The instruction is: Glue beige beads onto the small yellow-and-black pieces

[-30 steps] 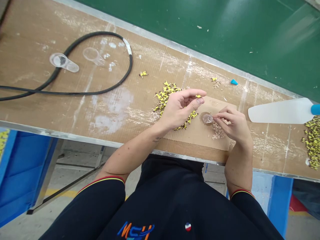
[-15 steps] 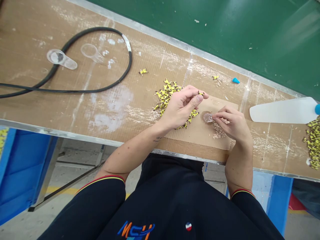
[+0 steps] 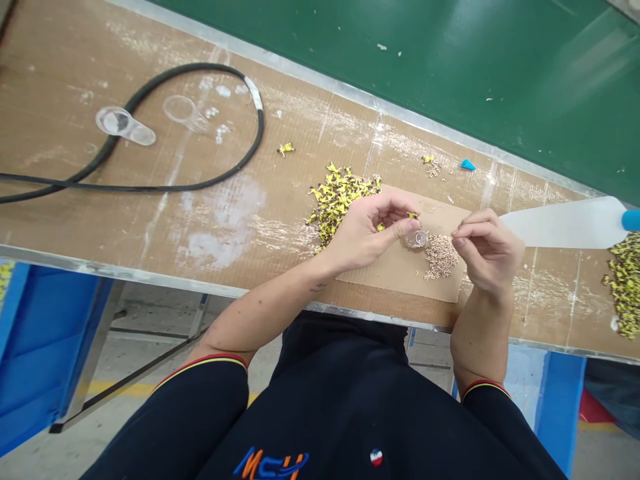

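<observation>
My left hand [image 3: 367,230] pinches a small yellow-and-dark figurine [image 3: 413,215] between thumb and fingertips. Another yellow piece shows inside that palm. Right below its fingertips, a small clear round dish [image 3: 416,239] rests on a cardboard sheet [image 3: 395,275]. To the left, partly behind the hand, spreads a pile of similar yellow figurines [image 3: 333,200]. My right hand [image 3: 487,250] is raised to the right of the dish, thumb and fingertips pressed together; whatever they hold is too small to make out. Between the dish and this hand lies a heap of tiny pinkish pieces [image 3: 441,257].
A white bottle with a blue cap [image 3: 565,223] lies on its side at the right, near more yellow figurines [image 3: 627,287]. A blue cone-shaped tip [image 3: 468,165] sits toward the back. A black cable [image 3: 200,188] loops past a clear scoop [image 3: 125,125] on the left.
My right hand has moved away from the clear dish, to the right and up. My left hand has come down and right, bringing the figurine close above the dish.
</observation>
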